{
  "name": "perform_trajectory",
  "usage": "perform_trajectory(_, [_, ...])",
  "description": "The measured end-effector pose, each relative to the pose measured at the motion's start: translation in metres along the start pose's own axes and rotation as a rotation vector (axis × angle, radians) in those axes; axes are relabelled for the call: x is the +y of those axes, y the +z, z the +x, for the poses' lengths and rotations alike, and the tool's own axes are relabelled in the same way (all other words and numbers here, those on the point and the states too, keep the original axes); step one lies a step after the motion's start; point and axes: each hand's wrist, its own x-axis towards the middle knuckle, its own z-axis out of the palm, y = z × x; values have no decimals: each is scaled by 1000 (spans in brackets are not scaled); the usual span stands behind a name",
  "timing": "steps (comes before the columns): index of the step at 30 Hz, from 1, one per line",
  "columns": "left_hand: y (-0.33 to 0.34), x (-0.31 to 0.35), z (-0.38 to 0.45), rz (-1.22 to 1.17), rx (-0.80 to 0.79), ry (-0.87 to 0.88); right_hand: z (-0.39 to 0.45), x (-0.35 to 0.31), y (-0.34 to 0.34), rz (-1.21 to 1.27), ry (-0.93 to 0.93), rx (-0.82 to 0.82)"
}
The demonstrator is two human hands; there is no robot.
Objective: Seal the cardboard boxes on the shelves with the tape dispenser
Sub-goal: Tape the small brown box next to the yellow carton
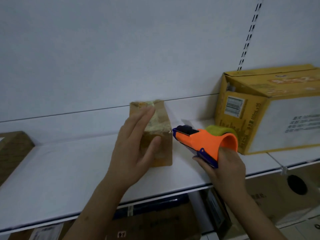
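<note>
My left hand (pixel 133 149) lies flat against the small brown box (pixel 160 135) on the white shelf (pixel 69 170), fingers straight and slightly spread over its taped top, thumb on its front face. My right hand (pixel 223 168) grips the orange tape dispenser (pixel 204 141), nose just beside the box's right edge. A yellow carton (pixel 251 101) stands behind.

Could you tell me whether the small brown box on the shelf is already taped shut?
Taped shut: glossy tape covers the top and front of the small brown box.
</note>
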Motion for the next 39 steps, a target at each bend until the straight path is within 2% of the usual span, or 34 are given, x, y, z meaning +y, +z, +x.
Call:
perform_trajectory(3, [-9,21,10,-139,-166,-5,8,15,-12,17,-79,-24])
perform_trajectory(6, [-15,30,16,-147,-259,75,19,24,-23,4,-155,-22])
perform_trajectory(11, [-13,39,26,-16,-257,275,25,29,-41,-37,-209,-39])
perform_trajectory(16, [2,46,29,-1,-158,431,23,28,-50,-56,-257,-68])
perform_trajectory(20, [12,45,23,-33,-70,376,19,21,-57,-53,-202,-105])
perform_trajectory(27, [17,39,22,-143,-26,168,10,5,-67,-146,-147,-164])
perform_trajectory(32, [11,39,24,-89,10,152,11,0,-79,-112,-79,-239])
perform_trajectory(36, [-15,30,32,-150,115,-47,10,7,-88,-174,104,-371])
perform_trajectory(39, [-10,35,33,-81,65,8,11,9,-84,-153,301,-482])
